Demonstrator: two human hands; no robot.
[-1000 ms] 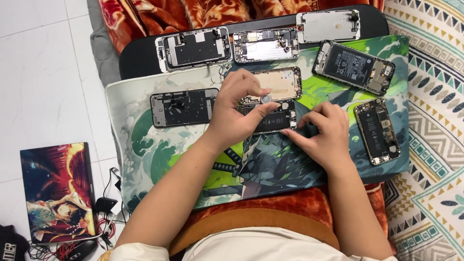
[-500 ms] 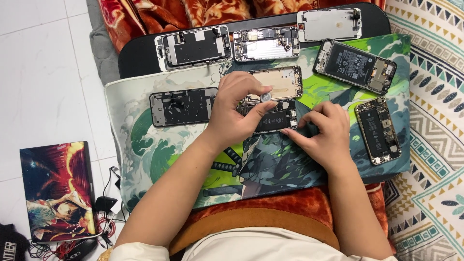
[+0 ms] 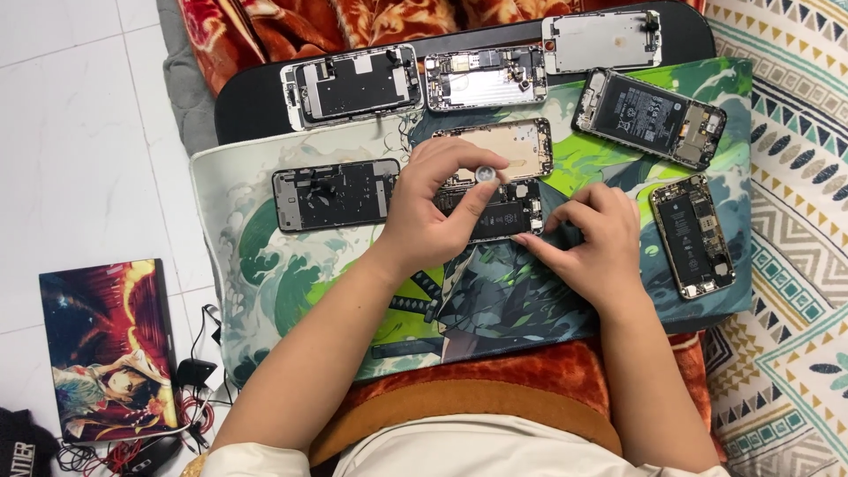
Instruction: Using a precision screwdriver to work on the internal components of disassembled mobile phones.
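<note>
While the left hand (image 3: 433, 208) pinched a small round silver part (image 3: 484, 175) above the opened phone (image 3: 495, 212), whose long axis ran left-right at frame centre, the right hand (image 3: 592, 243) pressed its right end, fingers together.

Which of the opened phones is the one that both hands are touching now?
The opened phone at the mat's centre, under the left hand and right hand; the others lie untouched.

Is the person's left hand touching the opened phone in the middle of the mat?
Touching. The head view shows the left hand resting over the opened phone, fingers overlapping its top edge with no gap.
</note>
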